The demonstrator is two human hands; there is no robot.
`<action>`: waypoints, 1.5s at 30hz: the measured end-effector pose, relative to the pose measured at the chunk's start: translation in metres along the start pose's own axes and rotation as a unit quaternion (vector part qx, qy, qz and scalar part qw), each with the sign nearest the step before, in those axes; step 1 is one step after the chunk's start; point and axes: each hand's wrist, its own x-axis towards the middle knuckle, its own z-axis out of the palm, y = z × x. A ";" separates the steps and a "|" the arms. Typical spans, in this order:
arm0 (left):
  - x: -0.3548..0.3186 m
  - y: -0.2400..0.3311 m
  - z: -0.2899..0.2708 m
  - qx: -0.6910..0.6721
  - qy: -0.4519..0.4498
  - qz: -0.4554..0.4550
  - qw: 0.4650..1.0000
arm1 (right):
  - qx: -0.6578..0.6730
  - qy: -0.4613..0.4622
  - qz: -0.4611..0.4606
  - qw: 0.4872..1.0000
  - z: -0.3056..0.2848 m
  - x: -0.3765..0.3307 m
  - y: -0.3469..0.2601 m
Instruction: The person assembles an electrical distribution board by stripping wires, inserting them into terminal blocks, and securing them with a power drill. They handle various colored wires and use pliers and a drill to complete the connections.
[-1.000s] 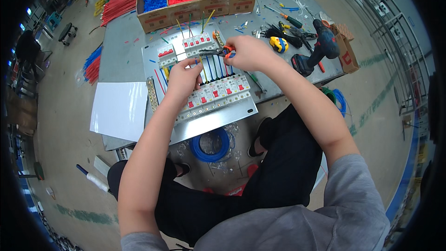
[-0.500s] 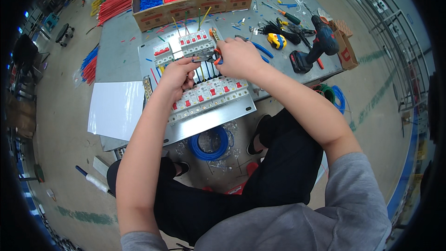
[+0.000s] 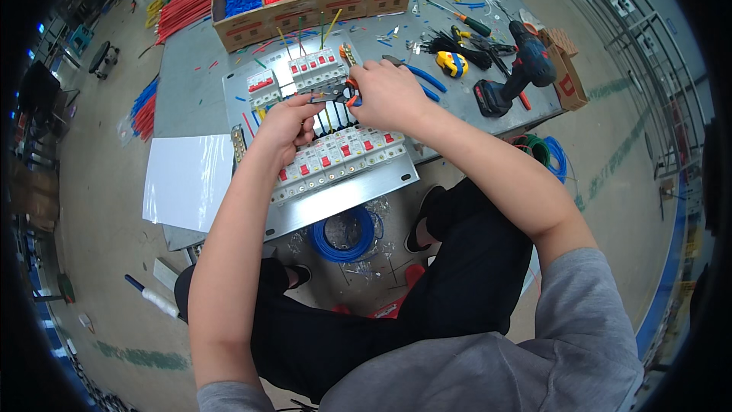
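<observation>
My right hand (image 3: 392,98) is closed around the handles of pliers with dark jaws and orange-and-black grips (image 3: 331,96). The jaws point left toward my left hand (image 3: 285,128), whose thumb and forefinger pinch at their tip; whatever lies between those fingers is too small to make out. Both hands hover above a metal mounting plate (image 3: 347,202). Along its near side runs a row of white circuit breakers with red switches (image 3: 343,154), dark-ended wires rising behind it. Farther back sit another breaker group (image 3: 316,67) and a breaker with a red bar (image 3: 263,88). Several thin coloured wires stand upright there.
A divided cardboard box (image 3: 286,12) of coloured caps stands at the back. On the right lie blue-handled pliers (image 3: 423,80), a yellow tape measure (image 3: 451,64), a screwdriver (image 3: 474,25) and a cordless drill (image 3: 518,69). A white sheet (image 3: 187,179) lies left; blue wire coil (image 3: 343,235) below.
Both hands and the pliers keep nearly the same pose over the plate. The whole view has shifted slightly, with the table's things a little farther left.
</observation>
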 end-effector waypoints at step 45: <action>0.000 -0.006 0.011 0.069 0.079 0.070 0.992 | 0.323 0.076 0.103 0.938 0.001 0.030 0.023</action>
